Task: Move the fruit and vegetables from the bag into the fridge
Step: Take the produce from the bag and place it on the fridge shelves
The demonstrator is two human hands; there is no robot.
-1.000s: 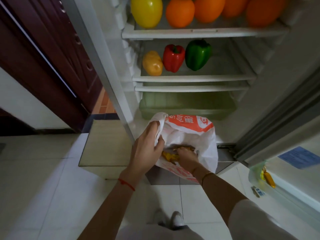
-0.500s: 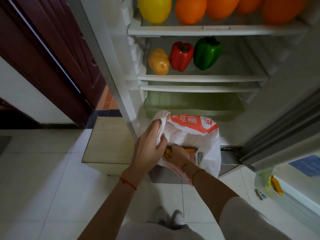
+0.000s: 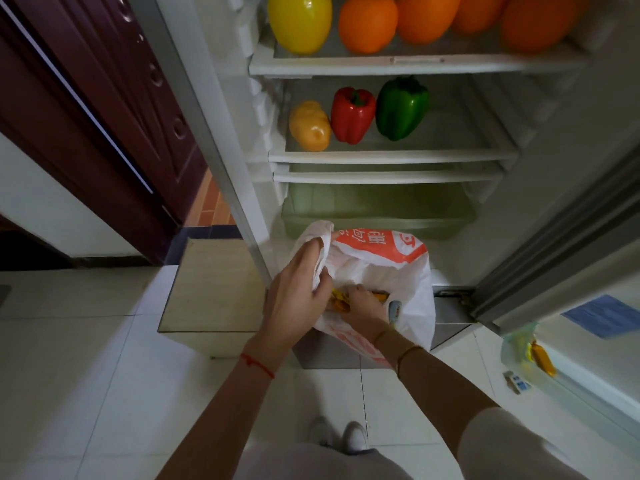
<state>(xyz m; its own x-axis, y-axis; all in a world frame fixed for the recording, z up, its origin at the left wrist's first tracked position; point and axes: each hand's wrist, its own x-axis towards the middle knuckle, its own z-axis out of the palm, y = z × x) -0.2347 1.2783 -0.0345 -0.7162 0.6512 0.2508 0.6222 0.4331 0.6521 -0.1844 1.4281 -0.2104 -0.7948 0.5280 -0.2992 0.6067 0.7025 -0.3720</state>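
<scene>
A white plastic bag [image 3: 408, 285] with orange print hangs in front of the open fridge [image 3: 391, 157]. My left hand [image 3: 298, 296] grips the bag's left rim. My right hand [image 3: 363, 306] is inside the bag, its fingers curled around a yellow-orange item [image 3: 337, 299] that is mostly hidden. On the middle shelf lie a potato [image 3: 310, 126], a red pepper [image 3: 351, 114] and a green pepper [image 3: 401, 107]. The top shelf holds a yellow fruit [image 3: 299, 22] and several oranges [image 3: 367, 24].
A green crisper drawer [image 3: 374, 209] sits under the lowest shelf. The fridge door [image 3: 588, 317] stands open on the right, with a small yellow item [image 3: 542, 356] in its pocket. A low beige step [image 3: 214, 289] lies left of the fridge, a dark wooden door [image 3: 104, 109] behind it.
My right hand has shifted a little inside the bag while the left keeps hold of the rim. The view has tilted slightly, so the shelves sit lower in frame.
</scene>
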